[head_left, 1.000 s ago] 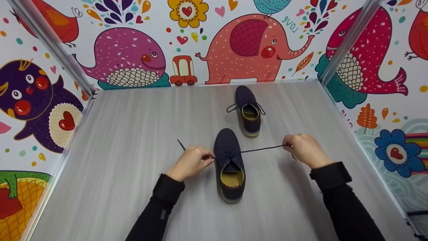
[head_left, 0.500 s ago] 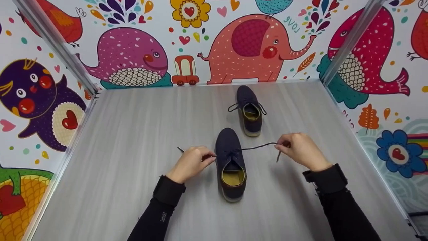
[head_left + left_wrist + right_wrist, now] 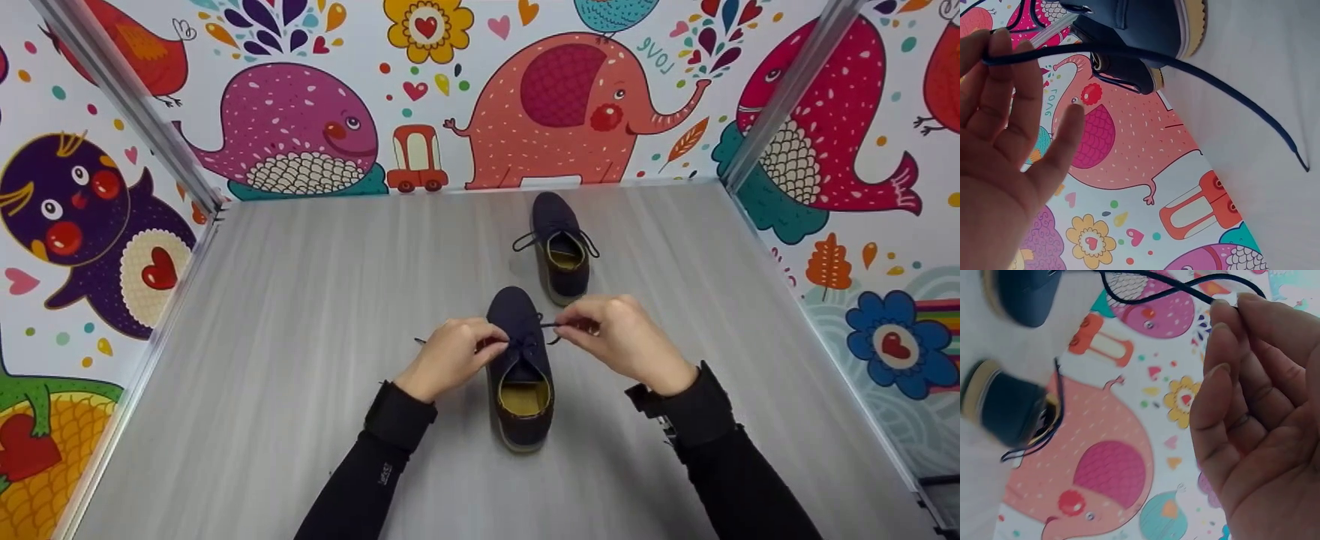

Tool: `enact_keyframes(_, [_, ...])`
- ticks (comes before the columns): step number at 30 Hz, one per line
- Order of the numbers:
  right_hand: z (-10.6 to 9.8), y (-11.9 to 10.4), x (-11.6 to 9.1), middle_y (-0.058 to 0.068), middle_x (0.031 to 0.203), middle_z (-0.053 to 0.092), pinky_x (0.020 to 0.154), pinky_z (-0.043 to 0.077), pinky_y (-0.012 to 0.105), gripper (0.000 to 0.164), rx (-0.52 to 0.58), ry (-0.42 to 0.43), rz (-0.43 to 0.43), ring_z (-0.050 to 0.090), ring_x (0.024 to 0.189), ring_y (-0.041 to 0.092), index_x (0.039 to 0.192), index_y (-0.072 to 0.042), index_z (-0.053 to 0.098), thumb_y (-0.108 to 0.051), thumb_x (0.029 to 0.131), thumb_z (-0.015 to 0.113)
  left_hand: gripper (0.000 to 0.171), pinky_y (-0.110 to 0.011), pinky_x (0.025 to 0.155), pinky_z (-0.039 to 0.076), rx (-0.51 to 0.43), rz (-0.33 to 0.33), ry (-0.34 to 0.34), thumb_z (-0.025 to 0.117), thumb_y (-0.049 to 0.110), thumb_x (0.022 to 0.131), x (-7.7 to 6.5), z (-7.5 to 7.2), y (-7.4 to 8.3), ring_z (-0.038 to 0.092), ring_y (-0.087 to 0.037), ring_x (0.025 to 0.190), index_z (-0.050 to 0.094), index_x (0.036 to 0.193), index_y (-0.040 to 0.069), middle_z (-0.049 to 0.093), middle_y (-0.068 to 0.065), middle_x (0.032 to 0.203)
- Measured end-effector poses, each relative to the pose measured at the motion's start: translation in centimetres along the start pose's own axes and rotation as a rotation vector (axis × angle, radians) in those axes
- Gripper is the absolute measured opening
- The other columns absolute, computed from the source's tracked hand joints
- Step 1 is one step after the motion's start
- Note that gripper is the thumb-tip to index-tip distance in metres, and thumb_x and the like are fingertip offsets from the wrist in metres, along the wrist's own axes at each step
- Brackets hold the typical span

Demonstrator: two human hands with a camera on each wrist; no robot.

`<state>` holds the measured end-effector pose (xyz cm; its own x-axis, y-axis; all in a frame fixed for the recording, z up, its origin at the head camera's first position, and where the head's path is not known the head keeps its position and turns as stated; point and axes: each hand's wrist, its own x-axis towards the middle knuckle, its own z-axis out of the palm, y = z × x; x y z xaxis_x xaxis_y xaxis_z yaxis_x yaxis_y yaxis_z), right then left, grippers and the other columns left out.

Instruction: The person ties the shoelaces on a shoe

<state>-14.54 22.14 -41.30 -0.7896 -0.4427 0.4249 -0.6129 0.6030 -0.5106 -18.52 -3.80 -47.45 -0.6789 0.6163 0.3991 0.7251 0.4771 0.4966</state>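
A navy lace-up shoe with a yellow lining stands on the floor, toe pointing away from me. My left hand pinches one shoelace over the shoe's left side. In the left wrist view that lace runs across the fingers and its loose end trails off past them. On the shoe's right, my right hand pinches the other lace between thumb and fingertips. This lace is doubled into a loop between shoe and fingers in the right wrist view. The laces cross at the shoe's throat.
A matching shoe, its lace tied in a bow, stands just beyond, close to the back wall. Walls printed with cartoon animals and metal corner posts border the grey wood-look floor.
My right hand has moved left toward the shoe, and its lace went from taut to slack and looped. The left hand has shifted slightly right and up, over the shoe's edge.
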Motion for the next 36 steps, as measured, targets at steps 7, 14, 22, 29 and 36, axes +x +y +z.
enact_keyframes(7, [1.5,-0.9,1.1,-0.003,0.078,0.067,0.058,0.051,0.028,0.006,0.006,-0.020,-0.098,0.059,0.067,0.006,0.087,-0.012,0.073,-0.011,0.086,0.078,0.009,-0.028,0.067,0.050,-0.006,0.024,0.000,0.070,0.014,0.094,0.5,0.1,-0.1,0.063,-0.012,0.074,0.076,0.095,0.007,0.070,-0.002,0.087])
enact_keyframes(14, [2.2,-1.3,1.7,-0.004,0.077,0.067,0.058,0.051,0.027,0.006,0.070,-0.062,-0.049,0.060,0.066,0.006,0.087,-0.011,0.073,-0.015,0.087,0.078,0.010,-0.028,0.067,0.050,-0.020,-0.008,-0.015,0.070,0.016,0.094,0.9,0.3,-0.7,0.063,-0.011,0.073,0.077,0.097,0.008,0.070,-0.001,0.088])
enact_keyframes(22, [3.6,-0.5,2.1,-0.006,0.075,0.067,0.057,0.050,0.024,0.009,0.091,-0.060,-0.014,0.059,0.063,0.004,0.084,-0.012,0.073,-0.018,0.087,0.078,0.011,-0.029,0.069,0.051,-0.023,-0.034,-0.023,0.070,0.016,0.094,1.0,0.3,-1.1,0.064,-0.013,0.076,0.077,0.097,0.008,0.071,-0.002,0.090])
enact_keyframes(29, [4.8,1.7,1.7,-0.003,0.073,0.068,0.058,0.051,0.024,0.010,-0.020,-0.084,0.018,0.062,0.063,0.006,0.080,-0.010,0.073,-0.012,0.083,0.082,0.011,-0.028,0.069,0.051,-0.029,-0.017,0.000,0.070,0.015,0.094,0.9,0.2,-1.0,0.064,-0.012,0.076,0.077,0.096,0.007,0.071,-0.002,0.090])
enact_keyframes(36, [4.3,3.6,-0.2,0.000,0.087,0.074,0.067,0.055,0.028,0.006,0.034,-0.161,0.107,0.068,0.076,0.011,0.093,-0.006,0.077,-0.007,0.087,0.077,0.012,-0.028,0.069,0.050,-0.034,-0.019,0.004,0.070,0.017,0.095,0.3,0.2,-0.9,0.063,-0.012,0.077,0.076,0.097,0.007,0.071,-0.001,0.091])
